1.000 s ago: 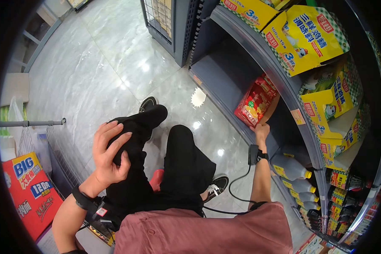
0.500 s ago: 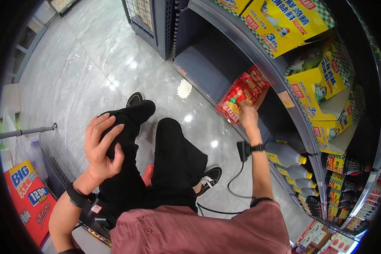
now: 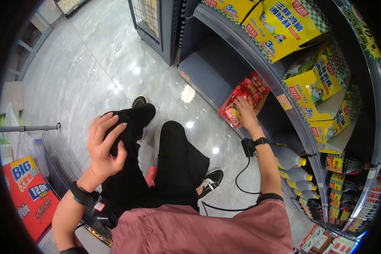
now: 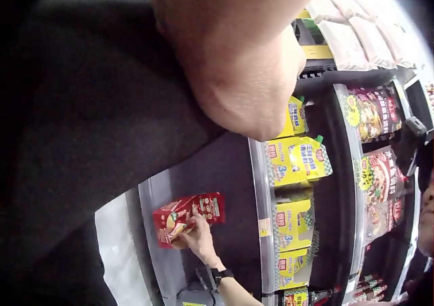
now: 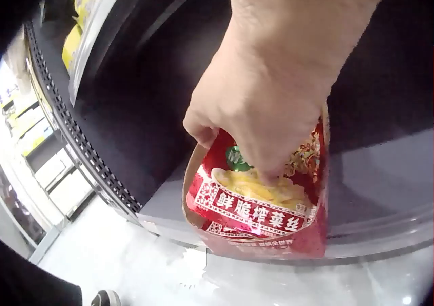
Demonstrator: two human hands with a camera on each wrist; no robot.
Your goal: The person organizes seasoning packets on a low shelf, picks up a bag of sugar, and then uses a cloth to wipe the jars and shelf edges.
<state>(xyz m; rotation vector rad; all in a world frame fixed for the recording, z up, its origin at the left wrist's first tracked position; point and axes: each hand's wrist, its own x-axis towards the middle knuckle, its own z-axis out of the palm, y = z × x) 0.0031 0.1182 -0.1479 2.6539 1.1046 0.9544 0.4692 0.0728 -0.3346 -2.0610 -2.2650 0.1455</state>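
On the low grey shelf, my right hand [image 3: 247, 114] rests on red packets of shredded pickled mustard [image 5: 258, 201] standing in an open-topped red cardboard box [image 5: 298, 243]. In the head view its fingers reach out over the packets. The right wrist view has the thumb by the box's left edge and the fingertips on the front packet's printed face. My left hand [image 3: 103, 144] lies on my black-trousered knee, fingers loosely bent and holding nothing. The left wrist view also takes in the box [image 4: 163, 228] from farther off.
Yellow seasoning cartons [image 3: 283, 27] line the shelf above. Grey yellow-capped bottles [image 3: 290, 156] stand on the low shelf nearer me. At my left is a wire cart [image 3: 55, 148] with a red carton [image 3: 31, 199]. A cable [image 3: 237, 180] hangs from my right wrist.
My right hand has moved from the box's near lower corner up onto the packets, its fingers now stretched across them. The left hand stays on the knee. The head view has shifted slightly.
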